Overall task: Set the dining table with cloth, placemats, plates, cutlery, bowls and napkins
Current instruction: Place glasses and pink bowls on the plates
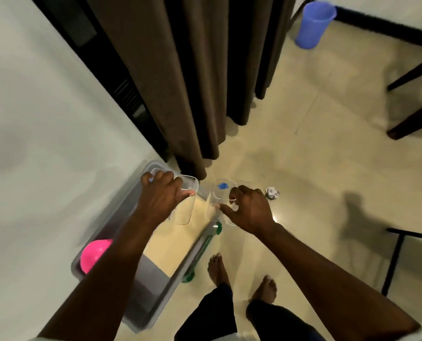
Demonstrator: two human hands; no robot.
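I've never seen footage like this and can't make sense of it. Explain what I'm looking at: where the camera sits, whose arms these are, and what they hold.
There is one picture, taken by a wide-angle camera worn on a person's head, looking down, so the arms reaching in from the bottom are the wearer's own. No machine is involved. The left hand grips a clear plastic container, and the right hand grips another clear container with a blue mark on it. Below them, on the tiled floor, stands a grey storage bin holding something pink. The wearer's bare feet show beside it. Farther off are a brown curtain, a blue bucket and a crumpled paper.
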